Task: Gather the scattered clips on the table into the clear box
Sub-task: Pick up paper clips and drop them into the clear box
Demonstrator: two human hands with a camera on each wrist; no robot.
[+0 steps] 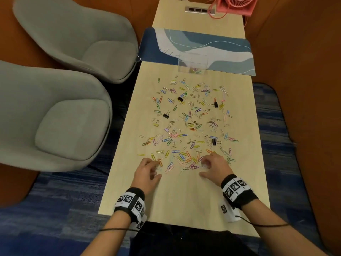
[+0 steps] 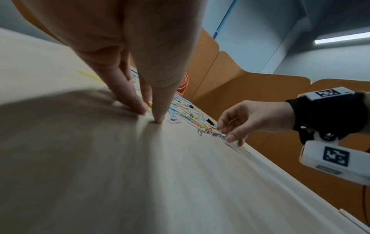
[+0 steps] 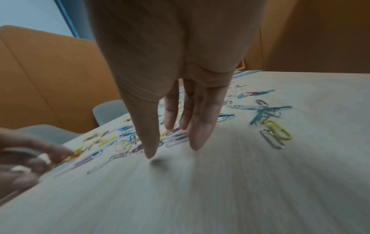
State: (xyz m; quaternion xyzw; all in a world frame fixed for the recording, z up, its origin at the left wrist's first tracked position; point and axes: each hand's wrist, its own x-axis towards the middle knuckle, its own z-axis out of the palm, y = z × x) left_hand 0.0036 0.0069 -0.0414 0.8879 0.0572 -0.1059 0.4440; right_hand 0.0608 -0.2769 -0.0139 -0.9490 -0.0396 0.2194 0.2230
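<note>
Many coloured paper clips (image 1: 191,124) and several binder clips (image 1: 166,115) lie scattered over the pale wooden table (image 1: 184,200). The clear box (image 1: 192,64) stands at the far end of the scatter, half on a blue mat, with a few clips in its bottom. My left hand (image 1: 156,169) is at the scatter's near-left edge. Its fingertips (image 2: 143,109) and thumb press the table beside an orange clip (image 1: 160,162). My right hand (image 1: 203,169) hovers at the near-right edge, its straight fingers (image 3: 198,139) pointing down onto clips (image 3: 176,139). Neither hand visibly holds a clip.
A blue and white mat (image 1: 230,52) covers the table behind the box. Further back stands a pink fan (image 1: 236,5) with its cord beside a socket strip (image 1: 199,10). Two grey chairs (image 1: 64,117) stand to the left, with orange partitions around the table.
</note>
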